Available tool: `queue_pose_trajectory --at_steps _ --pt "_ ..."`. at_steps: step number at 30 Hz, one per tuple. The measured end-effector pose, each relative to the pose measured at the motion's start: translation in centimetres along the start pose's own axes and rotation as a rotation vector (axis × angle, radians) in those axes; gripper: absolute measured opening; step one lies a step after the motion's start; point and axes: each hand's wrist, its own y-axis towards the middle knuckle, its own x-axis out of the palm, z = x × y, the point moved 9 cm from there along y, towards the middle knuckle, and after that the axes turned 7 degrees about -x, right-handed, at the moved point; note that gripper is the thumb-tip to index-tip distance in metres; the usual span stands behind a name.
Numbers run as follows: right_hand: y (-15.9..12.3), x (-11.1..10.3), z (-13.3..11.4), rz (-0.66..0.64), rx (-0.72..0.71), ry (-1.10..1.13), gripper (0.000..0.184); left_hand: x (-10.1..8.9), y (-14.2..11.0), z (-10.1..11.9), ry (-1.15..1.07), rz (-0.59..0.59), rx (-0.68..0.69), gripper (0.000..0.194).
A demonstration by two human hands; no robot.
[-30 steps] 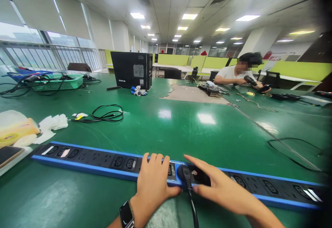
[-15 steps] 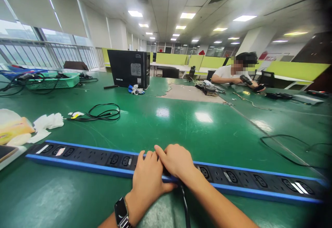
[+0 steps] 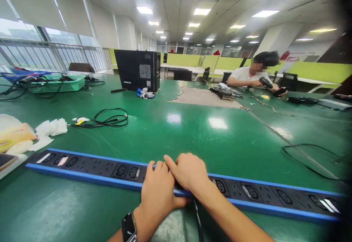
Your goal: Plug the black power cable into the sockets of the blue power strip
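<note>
A long blue-and-black power strip [image 3: 110,170] lies across the green table, its sockets facing up. My left hand [image 3: 158,187], with a watch at the wrist, is closed around its middle, fingers over the top and thumb along the near blue edge. Right beside it, my right hand [image 3: 189,174] rests on the strip with curled fingers, the index finger touching my left hand. What those fingers hold is hidden. From under the right hand a black cable [image 3: 198,220] runs down toward me.
The green table [image 3: 154,135] bears a coiled black cable [image 3: 111,119], crumpled tissues [image 3: 53,127], a black computer case [image 3: 134,71], a glove [image 3: 145,94] and a green basket [image 3: 63,84] with cables. Another cable [image 3: 299,165] lies right. Across the table a person [image 3: 243,77] holds a dark tool.
Both hands stay at the same place on the power strip, nearly still. The view has shifted slightly, so the strip's right end sits a little lower and further right.
</note>
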Motion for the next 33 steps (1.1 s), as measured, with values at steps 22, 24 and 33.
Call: queue_pose_trajectory --at_steps 22,24,33 --pt "-6.5 0.3 4.0 0.277 -0.402 0.175 0.024 -0.4 -0.5 -0.1 -0.003 0.091 0.045 0.057" --pt "-6.5 0.3 3.8 0.393 -0.346 0.092 0.023 -0.5 -0.5 0.0 -0.006 0.097 0.046 0.054" --pt "-7.0 0.3 4.1 0.562 -0.226 0.087 0.025 -0.6 -0.4 0.0 -0.013 0.091 0.025 0.051"
